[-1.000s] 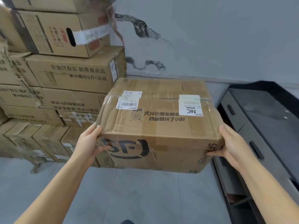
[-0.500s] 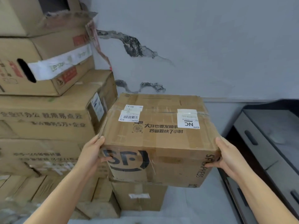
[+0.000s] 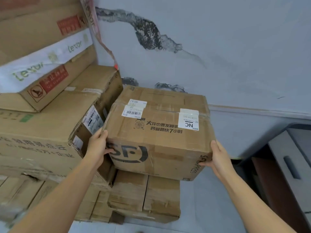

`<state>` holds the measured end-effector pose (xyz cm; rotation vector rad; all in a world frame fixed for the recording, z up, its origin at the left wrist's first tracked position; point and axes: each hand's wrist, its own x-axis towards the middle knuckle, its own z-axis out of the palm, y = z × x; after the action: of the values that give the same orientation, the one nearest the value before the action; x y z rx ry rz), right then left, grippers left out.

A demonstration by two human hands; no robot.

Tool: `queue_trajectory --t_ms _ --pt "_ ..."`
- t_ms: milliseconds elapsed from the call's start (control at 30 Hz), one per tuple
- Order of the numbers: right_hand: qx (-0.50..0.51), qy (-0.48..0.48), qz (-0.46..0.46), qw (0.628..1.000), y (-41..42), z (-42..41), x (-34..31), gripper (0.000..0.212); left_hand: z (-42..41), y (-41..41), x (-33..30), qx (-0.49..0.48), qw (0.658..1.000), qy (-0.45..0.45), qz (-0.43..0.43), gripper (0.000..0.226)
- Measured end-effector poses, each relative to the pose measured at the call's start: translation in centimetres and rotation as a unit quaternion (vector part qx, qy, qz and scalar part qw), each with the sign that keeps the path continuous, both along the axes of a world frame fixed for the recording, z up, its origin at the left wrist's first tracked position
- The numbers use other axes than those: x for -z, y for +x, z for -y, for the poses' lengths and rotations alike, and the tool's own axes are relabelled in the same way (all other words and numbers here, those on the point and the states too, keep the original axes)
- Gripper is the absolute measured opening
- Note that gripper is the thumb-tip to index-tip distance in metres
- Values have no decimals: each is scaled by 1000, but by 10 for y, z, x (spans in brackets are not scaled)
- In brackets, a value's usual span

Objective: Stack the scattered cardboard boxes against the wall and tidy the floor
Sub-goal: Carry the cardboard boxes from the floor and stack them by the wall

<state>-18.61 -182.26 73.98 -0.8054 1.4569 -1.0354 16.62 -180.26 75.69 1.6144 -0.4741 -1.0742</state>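
I carry a brown SF Express cardboard box (image 3: 159, 132) with white labels on its top between both hands. My left hand (image 3: 98, 147) presses flat on its left side, thumb on the front face. My right hand (image 3: 218, 157) presses its right side, fingers straight. The box sits just above or on a smaller cardboard box (image 3: 146, 195) on the floor; contact cannot be judged. It is close beside a tall stack of boxes (image 3: 50, 125) at the left, near the wall (image 3: 218, 47).
The stack's top box (image 3: 43, 52) carries white Lexar tape and overhangs to the left. A grey cabinet with drawer handles (image 3: 291, 165) stands at the right. Grey tiled floor (image 3: 210, 207) lies between the boxes and the cabinet. The wall paint is peeling.
Both hands have moved the SF box forward and toward the wall, next to the stack and over the smaller floor box. The grip is unchanged.
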Motion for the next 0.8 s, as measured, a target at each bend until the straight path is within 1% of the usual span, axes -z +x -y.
queue_trajectory --t_ms 100,233,400,467,500,533,600,633,700,800 --pt "6 7 -5 1000 3 14 14 30 15 -6 14 -4 1000 7 11 37" --pt "-13 4 -21 1000 11 23 26 30 20 -11 30 -34 999 7 32 35" --pt "-39 4 -21 999 6 24 28 30 19 -4 37 -8 997 28 78 41" --pt "-60 1 -36 998 4 22 29 31 18 -3 35 -4 996 35 86 44" --pt "-71 -1 -45 996 3 20 27 35 17 -3 33 -2 995 33 91 46" --pt "-77 0 -49 996 3 19 25 42 16 -2 30 2 995 31 97 50" --pt "-61 18 -30 998 -2 18 20 65 15 -1 23 11 993 30 109 56" --pt "-49 25 -22 998 -5 17 17 73 14 0 20 16 993 27 115 57" --pt "-43 23 -47 998 -11 12 9 78 10 1 13 30 991 20 127 56" --pt "-49 1 -127 991 -14 2 -8 74 -2 1 1 64 983 0 171 52"
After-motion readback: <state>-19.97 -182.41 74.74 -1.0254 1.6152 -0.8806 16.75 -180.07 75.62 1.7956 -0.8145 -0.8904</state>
